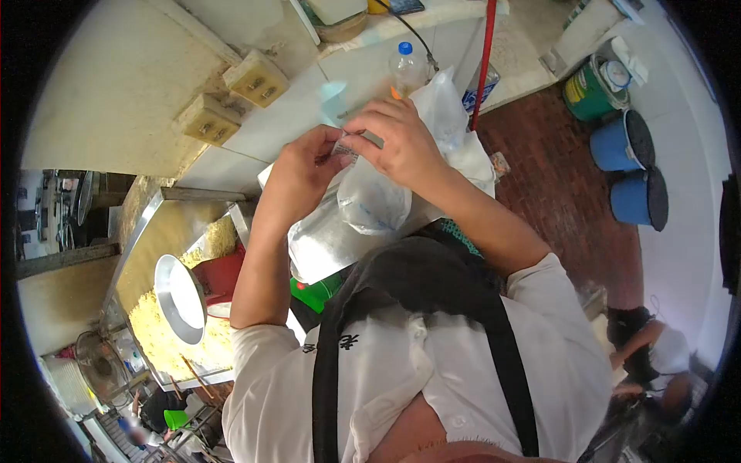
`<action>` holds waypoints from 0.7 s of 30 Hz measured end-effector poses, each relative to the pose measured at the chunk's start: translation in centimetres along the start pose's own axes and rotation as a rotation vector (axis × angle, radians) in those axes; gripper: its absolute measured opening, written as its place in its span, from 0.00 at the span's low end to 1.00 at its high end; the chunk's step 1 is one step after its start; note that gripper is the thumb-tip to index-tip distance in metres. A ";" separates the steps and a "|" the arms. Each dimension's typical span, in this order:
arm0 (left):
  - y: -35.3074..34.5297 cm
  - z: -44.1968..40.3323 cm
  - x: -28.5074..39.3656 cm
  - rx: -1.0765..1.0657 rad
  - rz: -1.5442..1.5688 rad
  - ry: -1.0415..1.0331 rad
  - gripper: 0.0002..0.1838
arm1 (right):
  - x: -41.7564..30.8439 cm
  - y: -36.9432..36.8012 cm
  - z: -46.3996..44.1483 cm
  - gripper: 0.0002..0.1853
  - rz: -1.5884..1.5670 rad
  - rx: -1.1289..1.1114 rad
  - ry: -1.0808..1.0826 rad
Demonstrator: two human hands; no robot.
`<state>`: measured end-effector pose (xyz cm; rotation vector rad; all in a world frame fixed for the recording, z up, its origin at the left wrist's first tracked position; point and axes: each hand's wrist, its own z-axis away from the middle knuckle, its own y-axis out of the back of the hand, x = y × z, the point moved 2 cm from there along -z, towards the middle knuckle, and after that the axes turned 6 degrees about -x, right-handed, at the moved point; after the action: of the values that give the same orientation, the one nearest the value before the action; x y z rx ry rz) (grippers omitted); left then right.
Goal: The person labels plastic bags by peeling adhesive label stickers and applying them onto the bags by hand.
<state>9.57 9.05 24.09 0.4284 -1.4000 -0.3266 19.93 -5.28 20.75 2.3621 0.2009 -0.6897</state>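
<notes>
Both of my hands meet above a metal work surface [316, 251]. My left hand [305, 166] pinches the gathered top of a clear plastic bag [374, 199] with pale, rounded contents. Close against it, my right hand [397, 139] has its fingers closed on the same bag top. The bag hangs below my fingers, over the metal surface. Just beyond my right hand are a white plastic bag [441, 108] and a clear bottle with a blue cap [405, 68].
At the left a metal tray [139, 224] holds yellow noodle-like food [150, 324], a metal bowl [181, 299] and a red container [218, 276]. Blue buckets [617, 145] and a green bucket [590, 92] stand at the right. Other people [668, 351] are at the lower right and lower left.
</notes>
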 end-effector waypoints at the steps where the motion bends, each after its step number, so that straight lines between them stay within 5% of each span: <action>1: 0.1 0.0 -0.1 0.001 0.021 -0.003 0.12 | 0.0 0.0 0.1 0.07 0.017 0.012 0.012; 17: 0.1 -0.5 0.1 -0.011 0.001 0.021 0.07 | 0.9 0.8 0.5 0.06 -0.193 -0.062 -0.062; 21: 1.3 -0.9 -0.6 0.093 -0.041 0.060 0.04 | 2.5 1.2 2.0 0.11 -0.450 -0.067 -0.421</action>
<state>10.30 10.57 24.09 0.5397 -1.3523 -0.2806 21.59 -7.58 18.83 2.0622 0.5658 -1.3489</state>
